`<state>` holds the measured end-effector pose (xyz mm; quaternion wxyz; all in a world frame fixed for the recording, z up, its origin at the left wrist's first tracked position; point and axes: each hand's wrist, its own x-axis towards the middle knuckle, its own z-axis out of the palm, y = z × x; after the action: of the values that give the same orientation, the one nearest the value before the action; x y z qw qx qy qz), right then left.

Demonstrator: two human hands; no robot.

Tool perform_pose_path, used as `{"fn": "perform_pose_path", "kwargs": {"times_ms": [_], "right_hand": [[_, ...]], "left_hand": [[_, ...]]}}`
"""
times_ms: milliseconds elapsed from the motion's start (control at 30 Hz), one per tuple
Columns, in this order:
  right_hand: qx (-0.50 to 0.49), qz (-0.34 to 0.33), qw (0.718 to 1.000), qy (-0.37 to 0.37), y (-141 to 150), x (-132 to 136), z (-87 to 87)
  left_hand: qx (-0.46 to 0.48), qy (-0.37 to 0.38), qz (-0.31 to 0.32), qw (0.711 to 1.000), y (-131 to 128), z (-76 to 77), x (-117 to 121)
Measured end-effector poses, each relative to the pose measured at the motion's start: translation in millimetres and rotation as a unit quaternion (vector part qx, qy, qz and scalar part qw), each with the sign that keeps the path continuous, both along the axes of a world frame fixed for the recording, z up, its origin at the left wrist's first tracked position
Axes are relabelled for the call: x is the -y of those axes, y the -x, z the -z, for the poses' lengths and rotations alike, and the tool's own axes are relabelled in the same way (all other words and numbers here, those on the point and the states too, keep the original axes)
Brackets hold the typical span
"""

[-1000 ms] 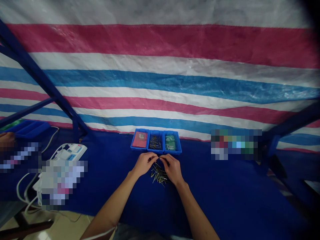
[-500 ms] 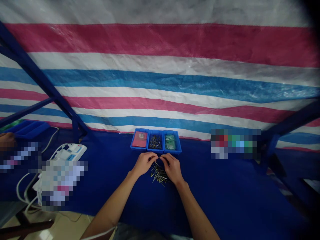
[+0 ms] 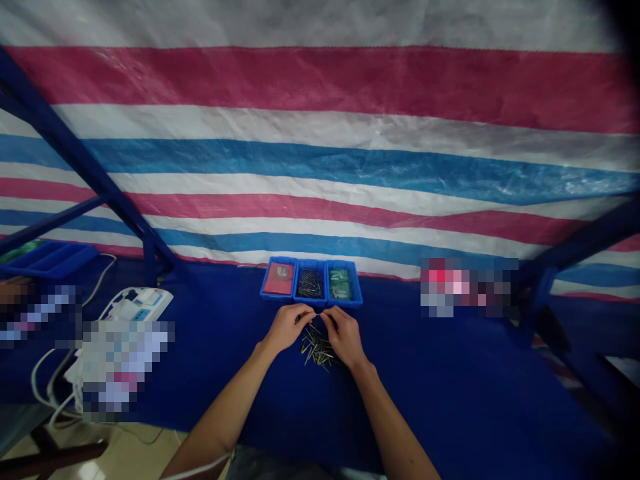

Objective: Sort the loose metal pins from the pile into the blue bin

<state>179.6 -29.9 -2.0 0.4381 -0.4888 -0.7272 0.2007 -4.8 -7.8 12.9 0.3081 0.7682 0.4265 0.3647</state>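
My left hand (image 3: pixel 291 325) and my right hand (image 3: pixel 344 333) meet fingertip to fingertip above the table, both pinched. A tiny dark bit shows between their fingertips, too small to name. Just below them lies a loose pile of thin metal pins or screws (image 3: pixel 317 348), some dark, some yellowish. Beyond my hands stand three blue bins side by side. The left bin (image 3: pixel 277 297) holds something flat and red with a small pale item on it. Dark screw-like pieces (image 3: pixel 311 285) fill the middle one. Silvery pieces on green (image 3: pixel 341 285) lie in the right one.
A white power strip (image 3: pixel 155 303) with cables lies on the blue tabletop (image 3: pixel 210 373) at left. Farther left are a blue divided tray (image 3: pixel 55 259) and another person's hand (image 3: pixel 15 290). Blue frame bars flank the table; a striped sheet (image 3: pixel 320 153) hangs behind.
My hands keep the same pinched pose over the pile, with hardly any visible movement. The other person's hand at far left has shifted slightly down.
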Motion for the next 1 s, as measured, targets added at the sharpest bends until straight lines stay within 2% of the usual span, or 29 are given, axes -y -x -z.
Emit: {"fn": "perform_pose_path", "kwargs": {"times_ms": [433,833,1000], "right_hand": [[0.02,0.003,1.0,-0.002,0.9,0.5,-1.0],[0.056,0.021,0.998,-0.012,0.0,-2.4,7.8],[0.042,0.014,0.999,-0.004,-0.3,-1.9,4.5]], "left_hand": [[0.002,-0.001,-0.002,1.0,-0.2,-0.2,-0.7],[0.008,0.006,0.003,1.0,-0.3,0.3,-0.5],[0.009,0.008,-0.001,1.0,0.1,0.4,-0.6]]}}
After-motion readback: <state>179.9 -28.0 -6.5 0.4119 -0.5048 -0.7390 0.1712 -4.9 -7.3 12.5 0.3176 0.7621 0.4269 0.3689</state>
